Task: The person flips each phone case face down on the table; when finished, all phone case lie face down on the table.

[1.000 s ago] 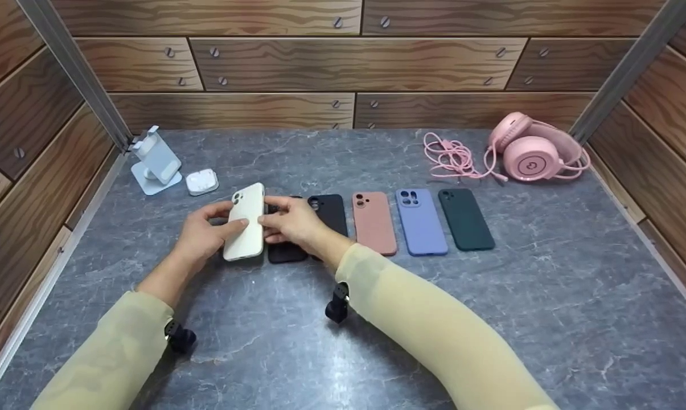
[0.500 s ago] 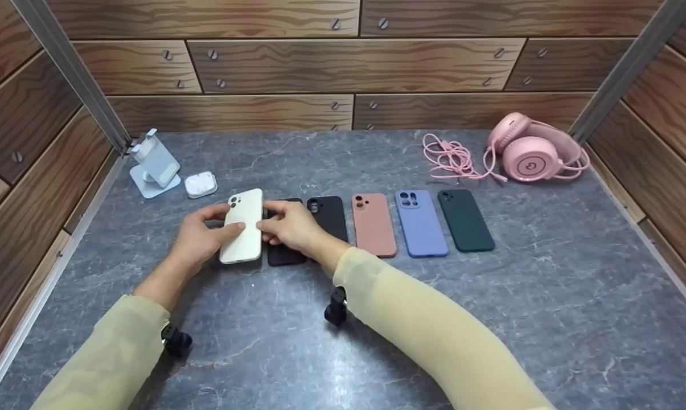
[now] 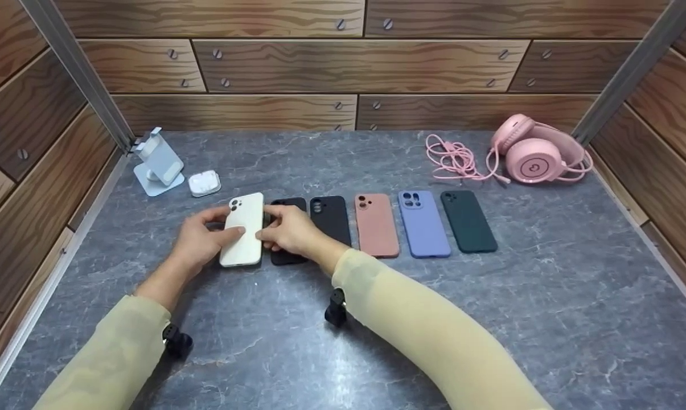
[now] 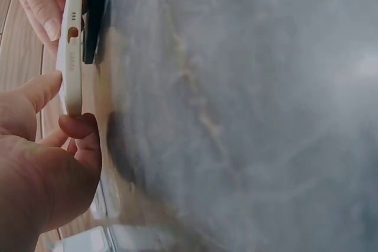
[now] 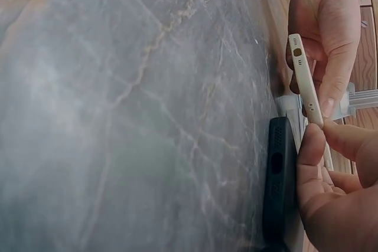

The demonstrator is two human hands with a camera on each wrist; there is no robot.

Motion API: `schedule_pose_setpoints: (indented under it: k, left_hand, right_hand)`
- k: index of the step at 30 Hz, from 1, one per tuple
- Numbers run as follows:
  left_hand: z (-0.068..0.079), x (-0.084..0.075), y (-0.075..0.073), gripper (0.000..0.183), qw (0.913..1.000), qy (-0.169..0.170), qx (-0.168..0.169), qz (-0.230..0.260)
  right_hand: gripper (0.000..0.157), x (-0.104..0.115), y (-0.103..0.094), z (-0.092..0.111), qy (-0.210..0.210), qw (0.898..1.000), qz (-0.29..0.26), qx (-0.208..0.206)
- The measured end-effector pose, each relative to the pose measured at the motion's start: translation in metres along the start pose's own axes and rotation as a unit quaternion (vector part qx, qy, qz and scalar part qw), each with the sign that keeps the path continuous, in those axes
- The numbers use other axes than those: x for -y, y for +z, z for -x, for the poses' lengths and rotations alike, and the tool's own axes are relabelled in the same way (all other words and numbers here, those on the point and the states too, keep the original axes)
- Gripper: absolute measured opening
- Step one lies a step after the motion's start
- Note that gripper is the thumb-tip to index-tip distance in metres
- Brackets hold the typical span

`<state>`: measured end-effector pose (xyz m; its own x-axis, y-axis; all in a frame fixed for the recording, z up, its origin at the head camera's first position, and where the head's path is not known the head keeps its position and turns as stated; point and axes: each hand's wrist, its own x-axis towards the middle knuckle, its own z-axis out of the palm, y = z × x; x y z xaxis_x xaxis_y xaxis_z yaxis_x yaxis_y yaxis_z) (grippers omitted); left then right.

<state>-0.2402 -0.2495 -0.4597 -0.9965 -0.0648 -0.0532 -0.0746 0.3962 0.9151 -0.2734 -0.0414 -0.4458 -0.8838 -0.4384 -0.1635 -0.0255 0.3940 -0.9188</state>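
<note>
Both hands hold a white phone case (image 3: 243,230), its camera cutouts at the upper left. My left hand (image 3: 197,239) pinches its left edge, with the thumb on the back. On the right edge, my right hand (image 3: 291,229) pinches it between thumb and fingers. The case's bottom edge with a port cutout (image 4: 73,33) faces the left wrist camera. A black phone case (image 3: 288,256) lies just to its right, partly covered by my right hand. The right wrist view shows that black case's lower edge (image 5: 277,187) beside the right fingers. Whether the white case touches the table cannot be told.
Rightward in the row lie another black case (image 3: 331,219), a pink case (image 3: 377,225), a periwinkle case (image 3: 425,225) and a dark green case (image 3: 469,222). Behind are a phone stand (image 3: 159,162), boxed earphones (image 3: 204,183) and pink headphones (image 3: 536,154) with a coiled cable (image 3: 454,156).
The white case has come down slightly toward the table and stands a little straighter, both hands moving with it. The other cases have stayed in place.
</note>
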Motion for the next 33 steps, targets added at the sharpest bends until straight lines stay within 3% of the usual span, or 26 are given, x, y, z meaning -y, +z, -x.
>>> schedule_pose_setpoints:
  k: [9,23,28,33]
  left_hand:
    - [0.000,0.002,0.006,0.060,0.9997,0.015,-0.013,-0.014]
    - [0.000,0.002,0.008,0.059,0.9982,0.017,-0.016,-0.056]
    - [0.000,-0.004,0.004,0.057,0.9957,0.024,-0.025,-0.086]
    - [0.005,-0.015,-0.007,0.056,0.9867,0.055,-0.042,-0.147]
  right_hand:
    - [0.065,-0.001,0.001,0.001,0.006,0.999,0.035,-0.013]
    - [0.070,-0.002,-0.001,0.006,0.005,0.999,-0.035,-0.024]
    - [0.065,0.006,-0.020,0.011,-0.011,0.997,-0.073,-0.038]
    - [0.061,0.011,-0.064,0.030,-0.051,0.996,-0.047,-0.050]
